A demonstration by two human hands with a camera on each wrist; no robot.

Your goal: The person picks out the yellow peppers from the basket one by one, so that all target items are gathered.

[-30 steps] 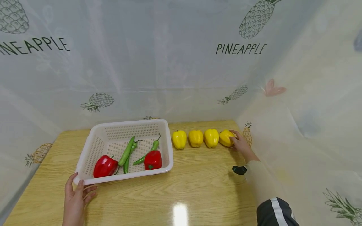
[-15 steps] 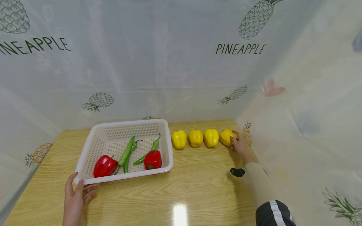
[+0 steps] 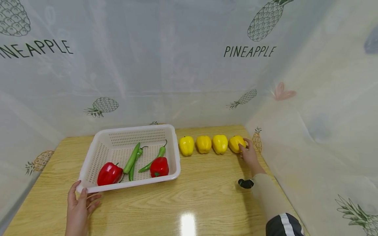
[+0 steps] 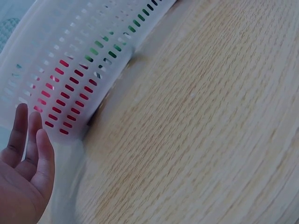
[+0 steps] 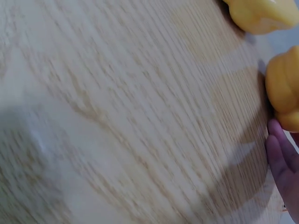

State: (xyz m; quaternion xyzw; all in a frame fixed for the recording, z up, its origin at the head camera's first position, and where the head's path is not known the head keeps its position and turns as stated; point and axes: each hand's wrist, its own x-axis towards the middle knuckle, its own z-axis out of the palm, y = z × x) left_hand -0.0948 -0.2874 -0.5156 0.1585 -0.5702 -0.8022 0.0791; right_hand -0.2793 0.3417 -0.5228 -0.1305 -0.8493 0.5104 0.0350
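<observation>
My right hand grips the rightmost yellow bell pepper, fingers over its right side and thumb on its near side. In the right wrist view this bell pepper stands at the right edge, with fingertips against it. My left hand holds the near left corner of a white perforated basket by its rim. The left wrist view shows several fingers extended beside the basket's outer wall. Inside lie red bell peppers and long green chili peppers.
More yellow bell peppers stand in a row between the basket and my right hand. The wooden table meets a printed plastic sheet at the back and right. A dark piece on a strap sits at my right wrist.
My right forearm has shifted slightly left, and the hand has turned a little on the yellow bell pepper, which has straightened slightly. The left hand and basket stay as they were.
</observation>
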